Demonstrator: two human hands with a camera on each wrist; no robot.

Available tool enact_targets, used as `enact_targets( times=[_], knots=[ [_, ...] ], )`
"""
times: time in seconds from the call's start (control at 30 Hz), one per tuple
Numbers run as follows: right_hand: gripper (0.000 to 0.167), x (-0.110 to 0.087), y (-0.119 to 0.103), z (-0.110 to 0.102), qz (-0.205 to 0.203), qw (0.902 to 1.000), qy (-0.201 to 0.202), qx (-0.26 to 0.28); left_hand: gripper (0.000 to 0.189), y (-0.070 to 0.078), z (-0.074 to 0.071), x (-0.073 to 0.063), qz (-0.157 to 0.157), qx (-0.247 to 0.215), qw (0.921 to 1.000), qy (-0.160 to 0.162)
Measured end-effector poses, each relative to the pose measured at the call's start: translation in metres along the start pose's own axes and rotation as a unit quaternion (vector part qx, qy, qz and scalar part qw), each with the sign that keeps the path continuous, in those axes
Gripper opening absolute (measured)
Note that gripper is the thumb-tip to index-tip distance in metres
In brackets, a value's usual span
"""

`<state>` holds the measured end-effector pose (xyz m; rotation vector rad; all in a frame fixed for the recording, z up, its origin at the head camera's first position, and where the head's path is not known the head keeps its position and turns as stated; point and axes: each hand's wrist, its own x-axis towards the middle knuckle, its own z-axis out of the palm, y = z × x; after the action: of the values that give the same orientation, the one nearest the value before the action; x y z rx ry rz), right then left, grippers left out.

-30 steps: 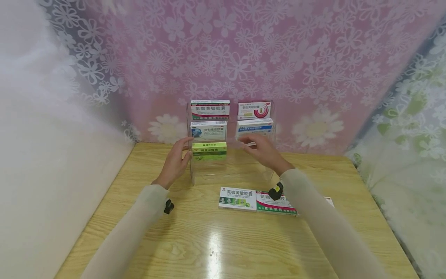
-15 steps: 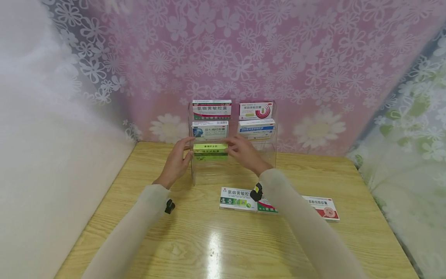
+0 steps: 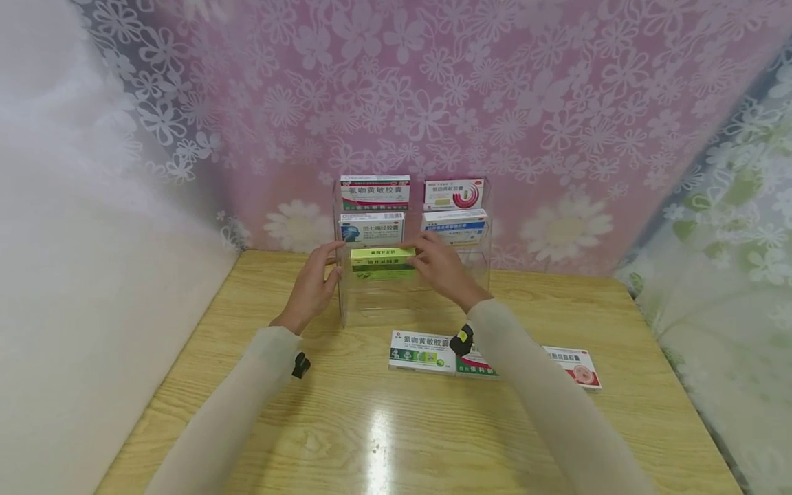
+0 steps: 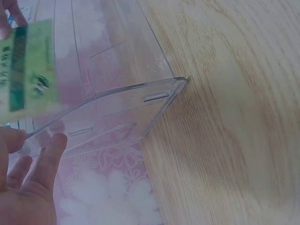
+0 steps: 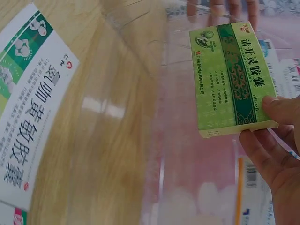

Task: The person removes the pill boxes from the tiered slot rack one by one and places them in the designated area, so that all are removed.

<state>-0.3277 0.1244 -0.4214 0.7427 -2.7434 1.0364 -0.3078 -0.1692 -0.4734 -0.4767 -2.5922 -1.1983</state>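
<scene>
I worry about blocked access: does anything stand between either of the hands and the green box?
Nothing visible separates the right hand from the green box: it pinches one end. Between the left hand and the box stands the side wall of the clear rack.

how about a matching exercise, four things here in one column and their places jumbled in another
1. green box
2. left hand
3. blue-banded box
4. box with cartoon strip

A. lying flat on the wooden table
B. gripped by the right hand
C. on the clear rack, second row from top, right
D. at the clear rack's left side

Pairs: 1-B; 2-D; 3-C; 4-A
</scene>
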Motion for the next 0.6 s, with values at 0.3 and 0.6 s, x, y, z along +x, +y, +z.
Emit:
enact_targets(
  times=[0.3, 0.6],
  knots=[
    [0.032, -0.034, 0.000, -0.033, -0.024, 0.9997, 0.006, 0.008, 0.056, -0.001, 0.000, 0.001, 0.009, 0.000, 0.9999, 0.006],
    [0.031, -0.087, 0.023, -0.030, 0.032, 0.9965, -0.053, 0.056, 0.054, 0.002, 0.000, -0.001, -0.001, -0.007, 1.0000, -0.001]
  ],
)
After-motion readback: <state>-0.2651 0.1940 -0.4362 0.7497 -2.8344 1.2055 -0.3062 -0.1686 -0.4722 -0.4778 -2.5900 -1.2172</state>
